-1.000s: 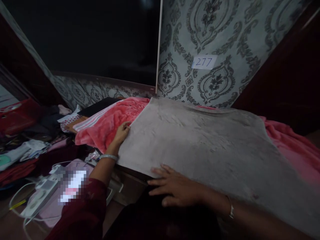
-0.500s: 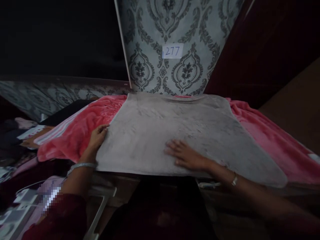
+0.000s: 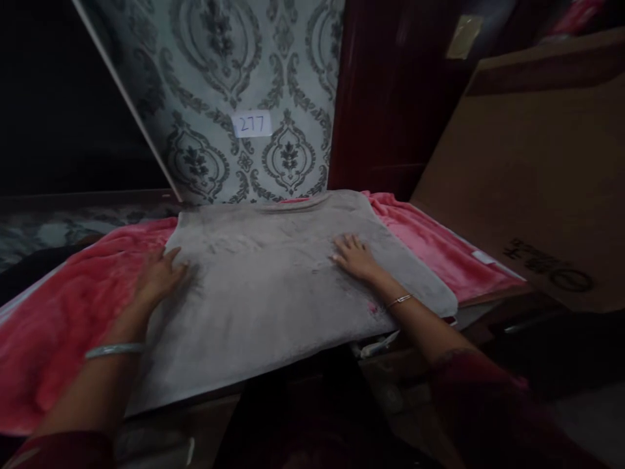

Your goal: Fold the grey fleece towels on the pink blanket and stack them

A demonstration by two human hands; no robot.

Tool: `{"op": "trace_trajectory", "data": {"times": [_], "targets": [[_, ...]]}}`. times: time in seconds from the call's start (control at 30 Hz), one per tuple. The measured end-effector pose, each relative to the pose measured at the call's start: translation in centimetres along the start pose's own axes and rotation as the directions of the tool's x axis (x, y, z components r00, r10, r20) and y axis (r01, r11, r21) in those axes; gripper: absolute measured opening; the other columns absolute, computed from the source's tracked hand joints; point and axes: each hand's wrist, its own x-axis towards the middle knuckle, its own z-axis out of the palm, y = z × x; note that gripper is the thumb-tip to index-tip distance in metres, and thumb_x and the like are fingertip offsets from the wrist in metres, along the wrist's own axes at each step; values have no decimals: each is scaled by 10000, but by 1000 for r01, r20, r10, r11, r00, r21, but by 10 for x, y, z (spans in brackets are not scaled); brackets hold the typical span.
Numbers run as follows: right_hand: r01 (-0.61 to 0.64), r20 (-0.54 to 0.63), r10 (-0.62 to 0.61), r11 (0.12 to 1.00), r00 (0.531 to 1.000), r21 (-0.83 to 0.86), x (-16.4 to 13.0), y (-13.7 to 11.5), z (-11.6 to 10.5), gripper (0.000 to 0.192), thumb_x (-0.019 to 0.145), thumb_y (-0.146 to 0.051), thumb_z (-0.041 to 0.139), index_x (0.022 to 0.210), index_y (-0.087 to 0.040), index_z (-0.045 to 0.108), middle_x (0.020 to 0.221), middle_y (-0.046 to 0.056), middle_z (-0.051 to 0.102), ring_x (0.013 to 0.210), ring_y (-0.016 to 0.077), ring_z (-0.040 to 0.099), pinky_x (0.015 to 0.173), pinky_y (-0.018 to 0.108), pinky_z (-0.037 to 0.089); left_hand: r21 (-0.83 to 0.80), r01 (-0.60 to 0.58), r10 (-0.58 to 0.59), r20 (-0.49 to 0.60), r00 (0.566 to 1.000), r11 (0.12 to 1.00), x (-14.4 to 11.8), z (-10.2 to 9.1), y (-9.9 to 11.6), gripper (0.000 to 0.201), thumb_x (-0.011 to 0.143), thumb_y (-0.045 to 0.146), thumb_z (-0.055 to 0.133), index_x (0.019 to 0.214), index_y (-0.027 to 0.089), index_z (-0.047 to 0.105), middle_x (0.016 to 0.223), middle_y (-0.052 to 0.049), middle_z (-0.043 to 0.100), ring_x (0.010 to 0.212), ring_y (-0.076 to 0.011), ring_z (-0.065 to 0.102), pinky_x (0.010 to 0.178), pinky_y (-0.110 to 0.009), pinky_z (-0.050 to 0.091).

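A grey cloth lies spread flat over a pink blanket on a raised surface, its far edge reaching the patterned wallpaper and its near edge hanging just past the dark front of the surface. The left hand rests palm down on the left margin of the grey cloth, at the seam where cloth meets pink blanket; its fingers are extended and slightly spread, pressing flat and gripping nothing. A silver bangle encircles the left wrist. The right hand lies palm down on the right half of the cloth, well apart from the left, its fingers likewise straight, spread and closed on nothing; a thin bracelet sits on that wrist. The pink blanket shows on both sides of the cloth, wider at the left. A paper label marked 277 is fixed to the wallpaper directly behind the cloth. A brown cardboard sheet leans at the right, beside a dark red panel.
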Motion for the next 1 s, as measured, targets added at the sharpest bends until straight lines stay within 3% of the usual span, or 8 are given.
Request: {"op": "trace_trajectory", "data": {"times": [0.07, 0.13, 0.33, 0.5, 0.6, 0.7, 0.83, 1.0], "targets": [[33, 103, -24, 996, 994, -85, -10, 13, 9, 639, 1037, -482, 392, 1612, -255, 232, 1665, 100, 105, 1523, 363, 85, 1189, 634, 160, 226, -173, 96, 314, 944, 959, -9, 23, 18, 521, 956, 402, 477, 1363, 92, 576, 1550, -195, 421, 1466, -380, 299, 1167, -606, 257], [144, 159, -129, 986, 979, -82, -32, 20, 17, 624, 1042, -508, 373, 1611, -301, 221, 1670, 65, 72, 1528, 350, 46, 1191, 630, 154, 372, -262, 65, 466, 882, 890, -22, 40, 26, 576, 1007, 391, 336, 1507, 121, 431, 1624, -174, 302, 1497, -385, 231, 1162, -641, 231], [259, 125, -264, 964, 956, 52, -96, 33, 29, 605, 1039, -570, 338, 1597, -351, 251, 1666, 19, 124, 1534, 308, 53, 1209, 601, 140, 491, -313, 57, 467, 882, 813, -35, 50, 21, 613, 1033, 405, 178, 1556, 140, 357, 1624, -148, 315, 1475, -371, 289, 1148, -578, 284], [255, 106, -287, 936, 952, 244, -106, 47, 22, 623, 1017, -621, 354, 1557, -311, 381, 1638, 34, 252, 1524, 302, 146, 1214, 574, 175, 497, -327, 76, 460, 885, 804, -32, 47, 22, 613, 1035, 389, 160, 1547, 124, 369, 1617, -151, 330, 1468, -365, 306, 1140, -565, 299], [265, -19, -278, 891, 960, 368, -85, 58, 10, 656, 1018, -609, 335, 1550, -231, 404, 1578, 81, 389, 1466, 258, 334, 1208, 471, 272, 499, -322, 67, 462, 884, 804, -32, 48, 24, 612, 1033, 385, 162, 1543, 124, 377, 1615, -155, 333, 1467, -362, 311, 1132, -568, 309], [137, -188, -83, 945, 979, 297, -43, 56, -6, 687, 1011, -538, 378, 1587, -167, 312, 1598, 113, 342, 1480, 257, 301, 1223, 467, 233, 524, -329, 66, 458, 886, 786, -32, 49, 23, 618, 1034, 377, 130, 1555, 131, 352, 1624, -146, 316, 1470, -357, 309, 1131, -560, 311], [-222, -153, 245, 963, 957, 151, 26, 22, -18, 678, 1019, -440, 378, 1595, -104, 257, 1641, 144, 226, 1521, 279, 171, 1222, 460, 191, 564, -343, 69, 450, 891, 751, -30, 51, 19, 622, 1034, 364, 102, 1560, 142, 347, 1622, -132, 328, 1467, -344, 325, 1128, -530, 324], [-296, -132, 315, 944, 940, 145, 80, -16, -10, 664, 1037, -479, 324, 1598, -132, 249, 1662, 128, 156, 1533, 275, 87, 1212, 497, 151, 580, -364, 99, 436, 894, 729, -29, 50, 15, 636, 1021, 351, 98, 1550, 125, 368, 1600, -130, 373, 1455, -328, 358, 1114, -513, 353]]}}
